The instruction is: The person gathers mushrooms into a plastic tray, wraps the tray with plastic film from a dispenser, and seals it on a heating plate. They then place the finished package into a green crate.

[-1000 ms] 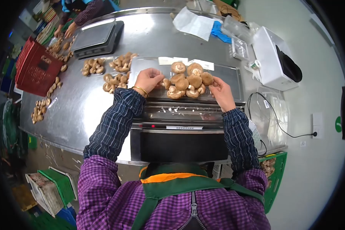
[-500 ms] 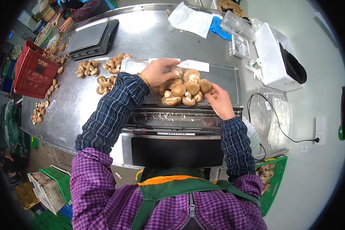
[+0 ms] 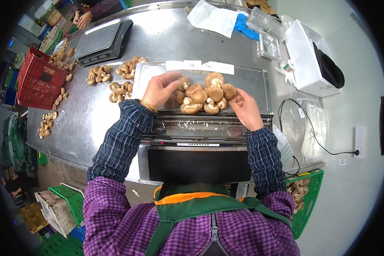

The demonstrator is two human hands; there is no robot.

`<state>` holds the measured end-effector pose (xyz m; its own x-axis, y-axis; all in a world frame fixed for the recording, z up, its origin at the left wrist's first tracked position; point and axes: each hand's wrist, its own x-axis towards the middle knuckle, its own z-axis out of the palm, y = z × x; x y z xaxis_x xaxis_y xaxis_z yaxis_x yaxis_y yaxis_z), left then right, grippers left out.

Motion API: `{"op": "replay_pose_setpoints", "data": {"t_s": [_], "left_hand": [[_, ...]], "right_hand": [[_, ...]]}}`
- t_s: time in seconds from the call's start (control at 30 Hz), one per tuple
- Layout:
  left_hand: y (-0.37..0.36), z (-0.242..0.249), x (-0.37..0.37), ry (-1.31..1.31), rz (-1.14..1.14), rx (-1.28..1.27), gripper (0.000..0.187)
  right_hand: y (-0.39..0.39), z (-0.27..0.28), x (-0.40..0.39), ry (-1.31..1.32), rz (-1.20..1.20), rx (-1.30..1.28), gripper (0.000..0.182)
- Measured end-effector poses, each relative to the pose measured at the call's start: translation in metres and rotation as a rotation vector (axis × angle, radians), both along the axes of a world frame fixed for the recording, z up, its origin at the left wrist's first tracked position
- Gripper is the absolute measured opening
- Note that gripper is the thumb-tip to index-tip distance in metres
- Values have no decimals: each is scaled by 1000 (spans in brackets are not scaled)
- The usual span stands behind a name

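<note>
A cluster of brown-capped shiitake mushrooms (image 3: 199, 96) lies on the flat top of a wrapping machine (image 3: 251, 91), some showing pale stems. At the cluster's upper left, my left hand (image 3: 160, 88) has its thumb and fingers closed on one mushroom (image 3: 184, 82). On the right side, my right hand (image 3: 247, 112) has curled fingers, with the fingertips right at the outermost mushroom (image 3: 229, 91); what they pinch I cannot tell. White paper labels (image 3: 200, 66) lie along the far edge of the machine top.
Small mushroom heaps (image 3: 99, 74) sit left on the metal table (image 3: 166, 36), near a scale (image 3: 104, 42) and a red crate (image 3: 40, 81). A white bin (image 3: 309, 81), clear trays (image 3: 269, 46) and a black cable (image 3: 315, 147) are at right. Another person's hands (image 3: 83, 19) show at top left.
My left hand has moved left, and the mushroom at its fingertips has shifted left with it. My right hand stays at the cluster's right side. The view has shifted slightly.
</note>
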<state>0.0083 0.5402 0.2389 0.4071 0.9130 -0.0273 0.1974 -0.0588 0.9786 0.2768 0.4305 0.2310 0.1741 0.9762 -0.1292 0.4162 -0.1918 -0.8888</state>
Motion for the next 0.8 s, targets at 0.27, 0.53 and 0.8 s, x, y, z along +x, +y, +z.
{"op": "replay_pose_setpoints", "data": {"t_s": [0.27, 0.53, 0.8], "left_hand": [[-3, -1, 12, 206, -56, 109, 36], [-65, 32, -62, 545, 155, 304, 19], [-106, -14, -56, 526, 187, 41, 30]], "right_hand": [[-4, 14, 1, -147, 38, -84, 37], [-62, 31, 22, -599, 22, 350, 24], [-79, -8, -8, -381, -143, 138, 19]]}}
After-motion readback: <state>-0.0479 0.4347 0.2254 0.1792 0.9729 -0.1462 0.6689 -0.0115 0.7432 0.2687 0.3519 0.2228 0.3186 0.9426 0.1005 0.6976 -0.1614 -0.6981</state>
